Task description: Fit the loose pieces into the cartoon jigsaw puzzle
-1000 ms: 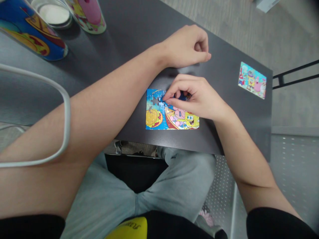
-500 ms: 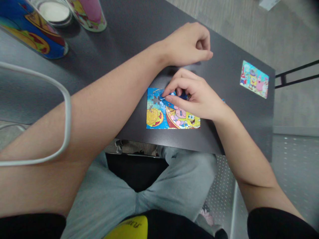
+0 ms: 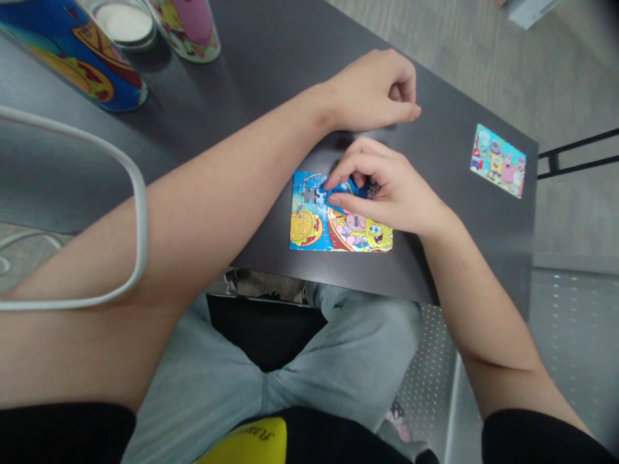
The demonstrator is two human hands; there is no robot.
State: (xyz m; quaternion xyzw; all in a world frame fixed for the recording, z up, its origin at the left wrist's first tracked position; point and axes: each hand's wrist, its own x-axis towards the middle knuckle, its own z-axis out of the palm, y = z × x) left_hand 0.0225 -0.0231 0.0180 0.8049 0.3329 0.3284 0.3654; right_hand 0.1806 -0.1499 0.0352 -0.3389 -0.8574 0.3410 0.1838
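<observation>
A small jigsaw puzzle (image 3: 309, 238) lies flat near the table's front edge, showing a burger and cartoon figures. Its upper left part has a gap where the dark surface shows through, with a blue puzzle piece (image 3: 321, 196) at the gap's right side. My right hand (image 3: 387, 187) is over the puzzle's upper right, covering part of it. Its thumb and index finger are slightly apart beside that piece, with nothing seen between them. Beyond the puzzle, my left hand (image 3: 374, 90) rests curled, thumb against the bent fingers; its inside is hidden.
A picture card (image 3: 498, 161) lies at the table's right end. Two printed cylindrical containers, one blue (image 3: 87, 71) and one pink (image 3: 193, 26), stand at upper left around a round lid (image 3: 124, 24). A white cable (image 3: 140, 212) loops across my left forearm.
My right thumb and index finger have parted a little, showing more of the blue piece by the gap. My left hand keeps its curl. The whole view has shifted slightly.
</observation>
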